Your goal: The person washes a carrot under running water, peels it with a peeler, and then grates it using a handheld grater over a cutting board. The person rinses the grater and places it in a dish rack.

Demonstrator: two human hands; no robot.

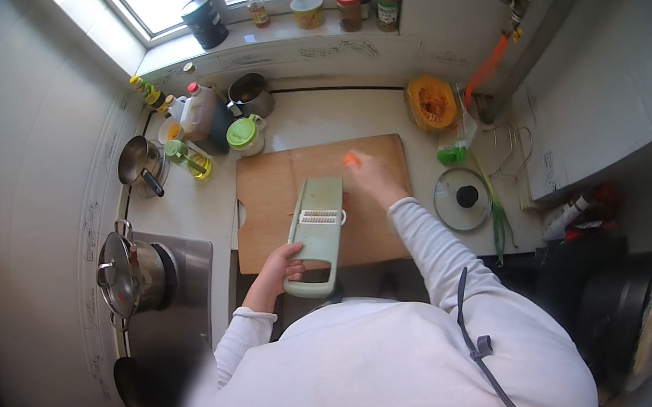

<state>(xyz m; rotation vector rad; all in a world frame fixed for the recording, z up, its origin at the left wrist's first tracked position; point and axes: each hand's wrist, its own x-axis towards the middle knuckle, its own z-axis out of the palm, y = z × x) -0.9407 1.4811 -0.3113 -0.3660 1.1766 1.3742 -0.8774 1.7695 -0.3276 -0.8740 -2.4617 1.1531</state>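
Observation:
My left hand (283, 268) grips the handle end of a pale green mandoline grater (319, 236), which slants over a wooden cutting board (264, 181). A white toothed shredding insert sits in the grater's middle. Up and to the right of the grater, above the board, my right hand (374, 176) is closed around an orange piece that looks like carrot (351, 160). The piece is apart from the grater, and most of it is hidden in my fingers. Thin orange shreds (346, 202) show beside and beneath the grater.
Left of the board stand an oil bottle (188, 159), a green-lidded jar (245, 136) and a small saucepan (138, 162). A lidded pot (133, 273) sits on the stove. To the right are a cut pumpkin (432, 102), a glass lid (462, 198) and green onions (498, 215).

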